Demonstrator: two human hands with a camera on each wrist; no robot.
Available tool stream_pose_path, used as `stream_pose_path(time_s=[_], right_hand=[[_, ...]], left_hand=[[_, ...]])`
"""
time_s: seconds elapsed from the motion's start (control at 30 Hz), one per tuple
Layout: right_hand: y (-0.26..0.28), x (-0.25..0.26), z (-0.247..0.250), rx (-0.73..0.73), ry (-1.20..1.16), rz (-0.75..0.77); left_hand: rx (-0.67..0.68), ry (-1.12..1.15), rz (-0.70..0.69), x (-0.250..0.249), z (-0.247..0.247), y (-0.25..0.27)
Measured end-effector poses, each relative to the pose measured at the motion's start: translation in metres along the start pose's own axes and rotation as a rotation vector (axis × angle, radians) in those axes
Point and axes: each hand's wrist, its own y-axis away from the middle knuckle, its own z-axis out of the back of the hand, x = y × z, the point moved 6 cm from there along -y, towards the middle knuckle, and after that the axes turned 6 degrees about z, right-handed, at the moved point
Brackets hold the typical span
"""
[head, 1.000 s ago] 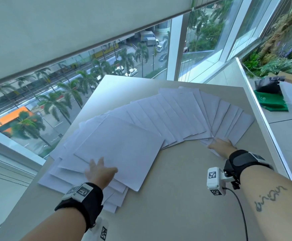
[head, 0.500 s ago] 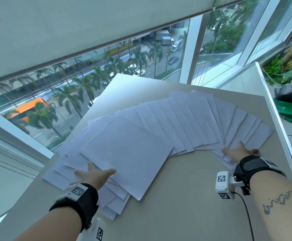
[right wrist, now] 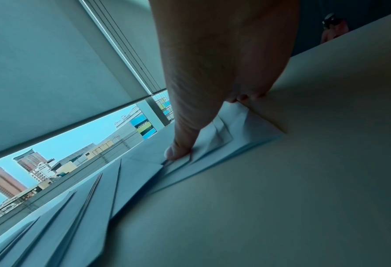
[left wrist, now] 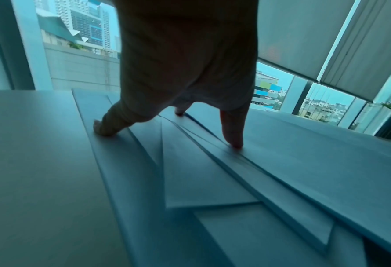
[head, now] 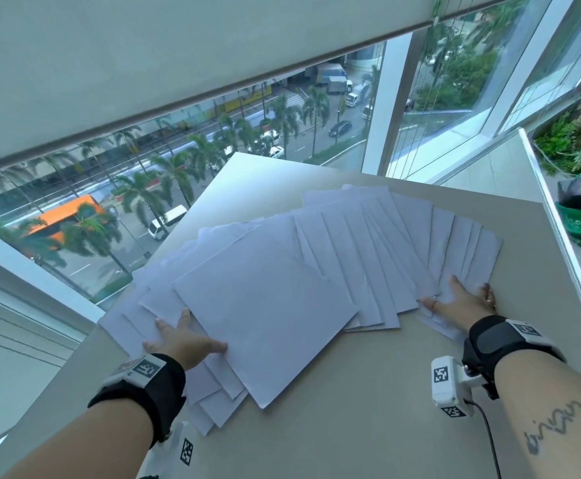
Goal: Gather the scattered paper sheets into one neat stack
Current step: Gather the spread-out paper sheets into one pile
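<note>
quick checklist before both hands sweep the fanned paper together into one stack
1. Left hand flat on the left end of the paper sheets: ok.
2. Right hand flat on the right end: ok.
3. All sheets fully on the table: cannot tell; the left ones lie near its edge.
4. Table in front of the fan free for stacking: ok.
5. Sheets already squared: not ok, fanned wide.

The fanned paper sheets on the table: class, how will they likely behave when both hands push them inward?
The paper sheets look thin and overlap loosely, so they probably slide over one another rather than move together. Under the right hand corners already look creased, suggesting they buckle easily. The left hand presses flat, likely steadying its side.
</note>
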Motion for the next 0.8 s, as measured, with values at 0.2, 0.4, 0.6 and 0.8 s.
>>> stream_pose_path(time_s=[0.2,0.4,0.6,0.8], right_hand=[[-0.006,0.013,-0.002,0.039,0.016,0.029],[-0.006,0.027,-0.002,0.109,0.076,0.068],[0.003,0.032,-0.004,0.174,0.1,0.073],[0.011,0.045,-0.017,0.165,0.101,0.053]], left_hand=[[-0.018,-0.064,-0.025,-0.008,0.007,-0.012],[-0.017,-0.077,-0.025,-0.018,0.009,-0.015],[-0.011,-0.105,-0.053,-0.027,0.013,-0.02],[-0.012,-0.206,-0.134,-0.038,0.022,-0.042]])
